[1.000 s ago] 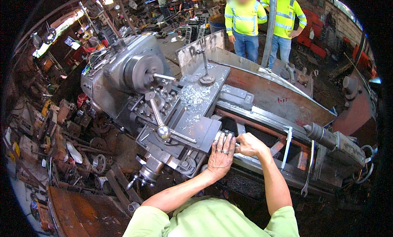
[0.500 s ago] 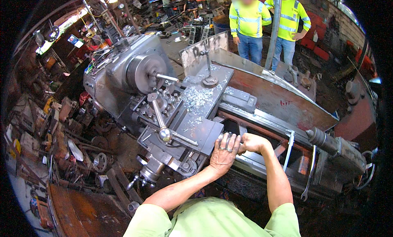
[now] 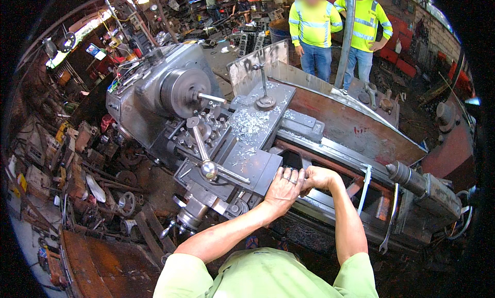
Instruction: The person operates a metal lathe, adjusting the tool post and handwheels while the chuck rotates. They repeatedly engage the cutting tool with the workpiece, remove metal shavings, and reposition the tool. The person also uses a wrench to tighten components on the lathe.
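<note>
My left hand [image 3: 283, 191] is at the right edge of the lathe carriage [image 3: 252, 169], back upward. A ring is on one finger; the fingers lie close together and curl over, tips hidden. Against it sits my right hand [image 3: 318, 178], closed, with its thumb side toward the left fingers. A small dark bit shows between the hands, too hidden to name. Left of them, a lever with a ball knob [image 3: 209, 169] slants across the tool post [image 3: 197, 127]. Metal chips [image 3: 250, 122] lie scattered on the flat plate beyond, near an upright stand with a round base [image 3: 265, 103].
The lathe chuck [image 3: 183, 92] grips a thin bar at the left. To the right are the tailstock [image 3: 425, 190], a pale flat strip [image 3: 365, 189] and a wrench [image 3: 390, 220]. Two people in yellow tops [image 3: 314, 25] stand behind the splash guard [image 3: 340, 112]. Scrap metal [image 3: 93, 164] crowds the left floor.
Both hands stay together at the carriage edge. My left hand and forearm have shifted slightly, and the right hand has turned a little closer over the left fingers.
</note>
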{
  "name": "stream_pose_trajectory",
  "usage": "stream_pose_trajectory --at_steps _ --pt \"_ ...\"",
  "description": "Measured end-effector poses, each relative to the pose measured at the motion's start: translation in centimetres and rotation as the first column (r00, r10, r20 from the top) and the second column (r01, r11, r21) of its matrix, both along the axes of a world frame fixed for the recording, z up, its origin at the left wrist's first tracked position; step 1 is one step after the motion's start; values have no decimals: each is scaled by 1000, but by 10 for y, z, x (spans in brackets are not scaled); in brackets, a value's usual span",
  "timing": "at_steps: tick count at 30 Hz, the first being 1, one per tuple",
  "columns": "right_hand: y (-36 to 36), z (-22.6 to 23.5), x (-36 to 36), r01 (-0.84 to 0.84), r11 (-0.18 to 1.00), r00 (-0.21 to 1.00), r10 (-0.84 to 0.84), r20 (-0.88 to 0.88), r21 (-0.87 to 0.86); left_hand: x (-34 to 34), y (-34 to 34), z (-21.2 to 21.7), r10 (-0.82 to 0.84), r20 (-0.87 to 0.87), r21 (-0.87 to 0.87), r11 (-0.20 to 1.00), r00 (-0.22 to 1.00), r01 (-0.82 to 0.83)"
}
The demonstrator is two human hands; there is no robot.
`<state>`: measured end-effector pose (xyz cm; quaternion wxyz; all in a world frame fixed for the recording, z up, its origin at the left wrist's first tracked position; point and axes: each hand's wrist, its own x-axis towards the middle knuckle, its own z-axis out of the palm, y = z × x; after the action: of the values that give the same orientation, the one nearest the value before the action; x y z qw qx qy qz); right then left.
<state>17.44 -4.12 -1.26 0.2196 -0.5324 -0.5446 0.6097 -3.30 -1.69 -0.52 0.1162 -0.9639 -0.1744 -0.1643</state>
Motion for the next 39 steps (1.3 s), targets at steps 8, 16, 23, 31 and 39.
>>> stream_pose_trajectory --at_steps 8,16,23,31,39 --pt "-37 17 -21 214 816 865 -414 284 537 4 8 11 -50 -149 -71 997 987 40" --pt "-82 -12 -70 -17 343 511 -804 303 939 9 15 29 -110 -323 -182 982 940 52" --pt "-77 -38 -90 -69 263 408 -873 268 962 18 27 32 -171 -409 -296 954 897 47" --pt "-67 -49 -96 -38 244 359 -902 242 969 35 43 45 -274 -556 -442 897 784 -1" --pt "-58 -56 -96 -61 223 313 -921 231 973 45 51 52 -332 -609 -511 859 720 -37"
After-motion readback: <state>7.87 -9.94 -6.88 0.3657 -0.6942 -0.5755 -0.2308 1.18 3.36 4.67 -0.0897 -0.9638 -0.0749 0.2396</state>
